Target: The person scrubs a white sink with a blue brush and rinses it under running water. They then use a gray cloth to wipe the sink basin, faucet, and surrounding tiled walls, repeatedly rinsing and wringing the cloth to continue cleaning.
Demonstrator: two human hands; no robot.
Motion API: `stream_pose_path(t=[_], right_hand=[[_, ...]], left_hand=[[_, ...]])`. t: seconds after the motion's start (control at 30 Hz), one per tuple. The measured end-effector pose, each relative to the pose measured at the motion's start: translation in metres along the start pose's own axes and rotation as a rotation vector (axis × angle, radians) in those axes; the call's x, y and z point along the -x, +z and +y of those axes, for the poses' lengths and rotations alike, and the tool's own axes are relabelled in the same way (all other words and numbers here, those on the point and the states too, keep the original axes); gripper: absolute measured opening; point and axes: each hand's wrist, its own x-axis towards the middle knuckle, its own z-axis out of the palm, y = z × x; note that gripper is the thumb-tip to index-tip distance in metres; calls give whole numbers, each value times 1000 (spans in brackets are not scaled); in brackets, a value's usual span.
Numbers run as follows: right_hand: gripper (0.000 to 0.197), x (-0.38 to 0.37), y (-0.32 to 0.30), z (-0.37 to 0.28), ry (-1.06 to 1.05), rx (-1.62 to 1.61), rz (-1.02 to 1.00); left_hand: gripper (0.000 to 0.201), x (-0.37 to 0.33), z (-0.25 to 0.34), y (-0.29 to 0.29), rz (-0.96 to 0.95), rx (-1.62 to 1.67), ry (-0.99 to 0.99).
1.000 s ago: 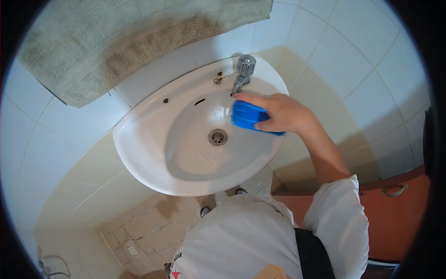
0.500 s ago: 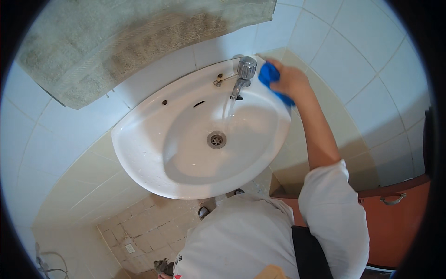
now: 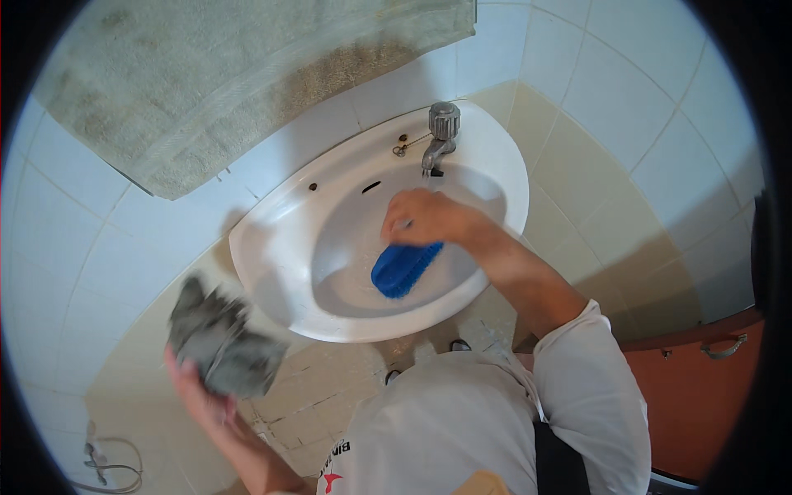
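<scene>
My right hand [image 3: 421, 219] is closed on a blue scrub brush [image 3: 404, 268] over the basin of the white sink [image 3: 363, 332]. The brush's bristles show along its lower right side, and the hand covers its upper end. Just above that hand is the chrome tap [image 3: 440, 144]; my hand hides most of the water below its spout. At the left, outside the sink's rim, my left hand [image 3: 202, 388] holds up a bunched grey cloth [image 3: 235, 351], slightly blurred by motion. The cloth hides part of the fingers.
A large grey-brown towel [image 3: 272, 74] hangs on the tiled wall behind the sink. To the right stands a reddish-brown cabinet [image 3: 693, 388] with a metal handle. A shower hose [image 3: 115, 462] shows at the lower left. Below the sink is the tiled floor [image 3: 305, 400].
My right hand has brought the blue brush from the sink's right rim, beside the tap, into the basin area. My left hand has risen with the grey cloth from the bottom edge.
</scene>
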Motion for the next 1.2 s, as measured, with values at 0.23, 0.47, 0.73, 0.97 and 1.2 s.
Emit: stream_pose_path(t=[0.23,0.47,0.73,0.97,1.2], right_hand=[[28,-4,-24,25,749,-139,17],[27,-8,-30,42,1004,-462,-156],[21,0,-33,43,781,138,-99],[22,1,-30,44,807,-27,-77],[22,11,-40,27,789,149,139]], left_hand=[[39,-71,-73,199,-471,-143,-604],[42,-111,-191,292,-868,-542,-596],[29,-99,-228,300,-774,-694,-239],[44,-111,-219,292,-887,-464,-500],[47,-121,-222,286,-969,-594,-253]])
